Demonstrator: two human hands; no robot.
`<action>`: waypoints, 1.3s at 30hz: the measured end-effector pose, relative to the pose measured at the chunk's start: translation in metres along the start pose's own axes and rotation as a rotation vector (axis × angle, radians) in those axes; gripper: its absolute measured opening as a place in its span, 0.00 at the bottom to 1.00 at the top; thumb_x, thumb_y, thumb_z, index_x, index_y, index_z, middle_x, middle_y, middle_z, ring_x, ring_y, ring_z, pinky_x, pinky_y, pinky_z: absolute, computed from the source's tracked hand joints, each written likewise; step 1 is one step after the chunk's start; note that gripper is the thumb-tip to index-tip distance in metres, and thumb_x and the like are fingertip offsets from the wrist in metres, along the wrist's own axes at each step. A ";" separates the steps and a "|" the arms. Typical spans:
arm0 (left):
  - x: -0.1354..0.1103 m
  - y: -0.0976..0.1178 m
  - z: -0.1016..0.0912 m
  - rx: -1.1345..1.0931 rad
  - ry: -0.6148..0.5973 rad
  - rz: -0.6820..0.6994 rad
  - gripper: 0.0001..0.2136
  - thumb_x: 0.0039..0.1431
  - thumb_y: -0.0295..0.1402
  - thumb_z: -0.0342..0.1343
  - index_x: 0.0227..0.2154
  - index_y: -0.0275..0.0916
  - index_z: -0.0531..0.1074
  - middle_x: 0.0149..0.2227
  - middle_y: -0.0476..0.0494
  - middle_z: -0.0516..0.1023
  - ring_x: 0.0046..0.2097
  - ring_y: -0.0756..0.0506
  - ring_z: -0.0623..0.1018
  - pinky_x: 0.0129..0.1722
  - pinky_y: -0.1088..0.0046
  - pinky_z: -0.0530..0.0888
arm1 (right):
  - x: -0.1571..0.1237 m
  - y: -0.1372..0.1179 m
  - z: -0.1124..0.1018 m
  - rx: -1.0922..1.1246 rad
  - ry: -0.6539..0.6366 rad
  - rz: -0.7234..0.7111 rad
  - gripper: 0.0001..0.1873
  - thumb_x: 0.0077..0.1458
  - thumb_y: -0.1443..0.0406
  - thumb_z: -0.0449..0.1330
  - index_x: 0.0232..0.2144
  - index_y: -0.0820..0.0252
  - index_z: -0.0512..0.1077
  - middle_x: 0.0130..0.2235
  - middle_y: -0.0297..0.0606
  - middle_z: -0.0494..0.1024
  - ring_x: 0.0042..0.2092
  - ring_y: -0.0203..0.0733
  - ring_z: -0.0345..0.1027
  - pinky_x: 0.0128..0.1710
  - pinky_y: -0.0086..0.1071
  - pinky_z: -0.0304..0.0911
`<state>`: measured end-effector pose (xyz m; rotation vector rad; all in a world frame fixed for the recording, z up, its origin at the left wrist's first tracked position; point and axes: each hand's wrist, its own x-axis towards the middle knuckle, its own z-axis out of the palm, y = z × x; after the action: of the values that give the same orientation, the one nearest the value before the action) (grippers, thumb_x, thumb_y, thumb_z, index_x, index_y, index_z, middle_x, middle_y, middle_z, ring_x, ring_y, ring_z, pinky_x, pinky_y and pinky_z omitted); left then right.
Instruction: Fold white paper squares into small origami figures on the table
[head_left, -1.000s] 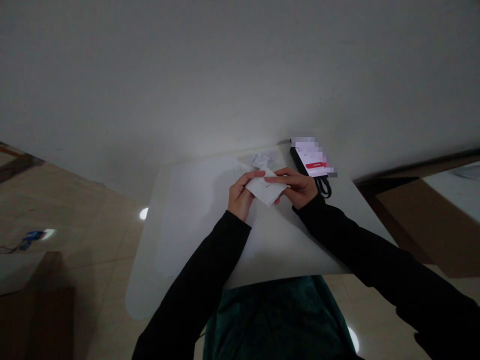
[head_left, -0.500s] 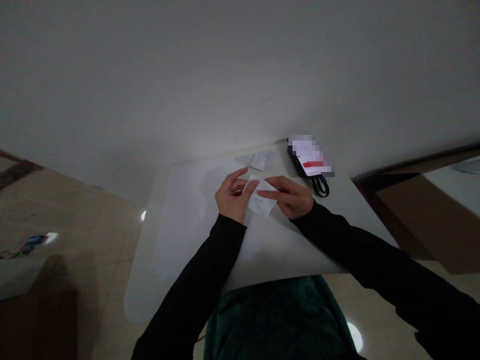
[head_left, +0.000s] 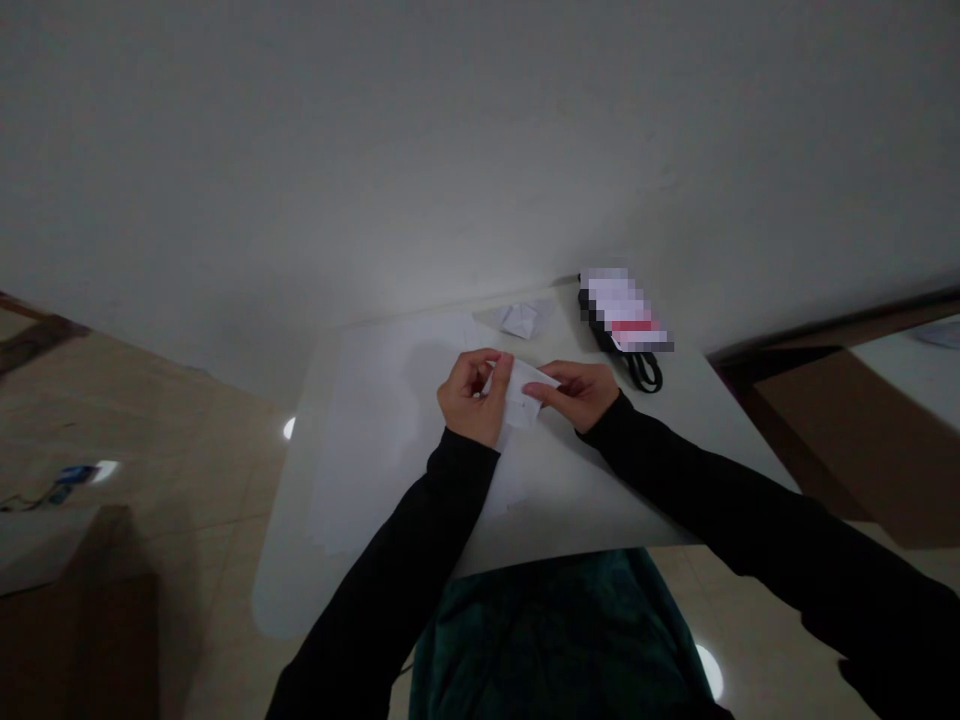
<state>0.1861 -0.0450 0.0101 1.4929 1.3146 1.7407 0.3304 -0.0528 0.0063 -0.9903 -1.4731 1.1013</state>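
Observation:
A small folded piece of white paper [head_left: 525, 394] is held over the white table [head_left: 600, 480] between both my hands. My left hand [head_left: 471, 398] is curled, with thumb and fingers pinching the paper's left edge. The paper's right edge is pinched by the fingertips of my right hand [head_left: 577, 392]. Both arms are in black sleeves. A larger white sheet [head_left: 382, 420] lies flat on the table under and to the left of my hands.
A finished folded paper shape [head_left: 520, 318] sits at the table's far edge by the wall. To its right lies a black device with a cord [head_left: 626, 335]. Tiled floor lies to the left, dark wooden furniture to the right and lower left.
The paper has been folded narrower. My left fingers, spread half a second ago, have curled onto its left edge. Both hands have drawn closer together.

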 end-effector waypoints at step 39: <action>-0.002 0.004 0.003 -0.205 -0.466 -0.438 0.19 0.50 0.48 0.60 0.29 0.33 0.72 0.17 0.51 0.71 0.13 0.54 0.67 0.10 0.80 0.63 | 0.003 -0.007 -0.002 0.192 0.169 0.179 0.17 0.44 0.54 0.67 0.25 0.63 0.70 0.15 0.30 0.71 0.13 0.33 0.63 0.09 0.27 0.61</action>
<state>0.1897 -0.0472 0.0127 1.2727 1.0774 1.1260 0.3316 -0.0519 0.0142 -1.0662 -1.1377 1.2299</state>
